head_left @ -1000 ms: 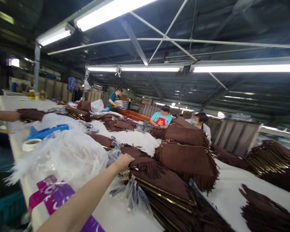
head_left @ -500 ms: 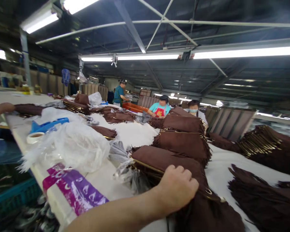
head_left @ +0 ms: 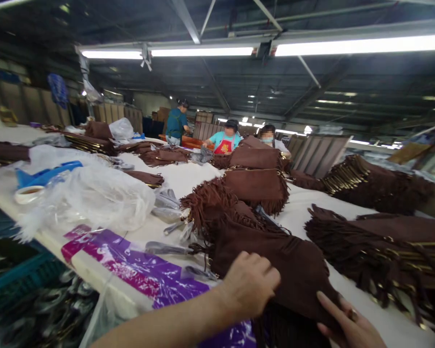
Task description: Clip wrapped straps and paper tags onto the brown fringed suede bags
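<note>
A dark brown fringed bag (head_left: 275, 261) lies tilted in front of me, over the near end of a row of similar bags. My left hand (head_left: 252, 280) has its fingers curled on the near left part of it and grips the brown material. At the bag's lower right edge is my right hand (head_left: 348, 319), with a ring on one finger. It holds that edge between its fingers, partly cut off by the frame. Just beyond lies another bag with loose fringe (head_left: 210, 200), and behind it a flatter brown bag (head_left: 255, 186).
Clear plastic wrap (head_left: 108, 200), a purple printed plastic sheet (head_left: 130, 266), a blue plastic tool (head_left: 47, 174) and a tape roll (head_left: 29, 194) lie at left. Stacked fringed bags (head_left: 402, 241) stand at right. A teal crate (head_left: 21, 285) sits below the table edge. Several people work beyond.
My left hand has drawn a bag toward me, uncovering fringe and plastic-wrapped pieces behind it. My right hand has come into view at the bag's right edge. The camera has turned right and down.
</note>
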A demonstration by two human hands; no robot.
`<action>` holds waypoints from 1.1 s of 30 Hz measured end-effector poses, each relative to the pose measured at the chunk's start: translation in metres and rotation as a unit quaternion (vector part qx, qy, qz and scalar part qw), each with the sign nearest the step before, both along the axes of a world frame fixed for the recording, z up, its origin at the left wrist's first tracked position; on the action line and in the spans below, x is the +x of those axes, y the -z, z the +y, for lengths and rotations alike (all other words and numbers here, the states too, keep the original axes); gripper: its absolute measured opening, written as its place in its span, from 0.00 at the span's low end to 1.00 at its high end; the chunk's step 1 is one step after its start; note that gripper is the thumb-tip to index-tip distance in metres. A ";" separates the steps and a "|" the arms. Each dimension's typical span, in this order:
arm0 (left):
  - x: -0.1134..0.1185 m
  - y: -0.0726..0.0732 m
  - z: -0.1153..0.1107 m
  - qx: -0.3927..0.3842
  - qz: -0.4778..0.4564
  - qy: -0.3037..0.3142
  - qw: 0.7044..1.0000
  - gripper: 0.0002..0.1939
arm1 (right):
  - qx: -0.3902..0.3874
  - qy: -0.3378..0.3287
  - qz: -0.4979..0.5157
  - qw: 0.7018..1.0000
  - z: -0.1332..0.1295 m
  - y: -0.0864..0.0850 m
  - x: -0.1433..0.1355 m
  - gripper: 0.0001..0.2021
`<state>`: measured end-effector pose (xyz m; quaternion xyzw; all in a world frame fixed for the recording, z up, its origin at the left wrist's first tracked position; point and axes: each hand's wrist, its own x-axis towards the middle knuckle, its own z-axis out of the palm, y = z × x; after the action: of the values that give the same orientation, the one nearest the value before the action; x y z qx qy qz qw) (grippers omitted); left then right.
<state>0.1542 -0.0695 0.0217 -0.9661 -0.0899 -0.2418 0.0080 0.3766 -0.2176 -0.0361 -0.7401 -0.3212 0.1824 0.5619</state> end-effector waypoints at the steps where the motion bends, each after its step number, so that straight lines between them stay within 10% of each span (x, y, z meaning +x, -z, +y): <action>1: -0.014 -0.001 0.015 -0.029 0.016 -0.053 0.998 0.08 | -0.002 0.015 0.017 1.000 -0.002 -0.002 0.007 0.23; 4: -0.052 0.012 0.063 -0.103 0.080 -0.152 0.980 0.11 | -0.028 0.069 -0.105 0.992 -0.006 -0.011 0.020 0.24; 7: -0.072 0.031 0.088 -0.152 0.108 -0.102 0.977 0.20 | -0.042 0.103 -0.406 0.907 -0.001 -0.021 0.003 0.20; 13: -0.067 0.027 0.064 -0.157 0.050 -0.053 0.985 0.21 | -0.006 -0.302 -0.565 0.768 0.041 -0.030 -0.121 0.17; 16: -0.065 0.024 0.060 -0.139 0.067 -0.009 0.988 0.22 | -0.023 -0.355 -0.610 0.709 0.065 -0.023 -0.167 0.13; 22: -0.074 0.025 0.079 -0.166 0.153 0.089 0.970 0.24 | -0.101 -0.328 -0.595 0.727 0.080 -0.016 -0.175 0.12; 33: -0.056 0.040 0.049 0.017 0.074 0.033 0.997 0.07 | -0.080 -0.450 -0.537 0.709 0.049 -0.025 -0.106 0.09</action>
<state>0.0978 -0.0209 -0.0183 -0.9836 -0.0535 -0.1710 0.0229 0.2704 -0.1689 -0.0115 -0.5226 -0.8483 0.0105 0.0848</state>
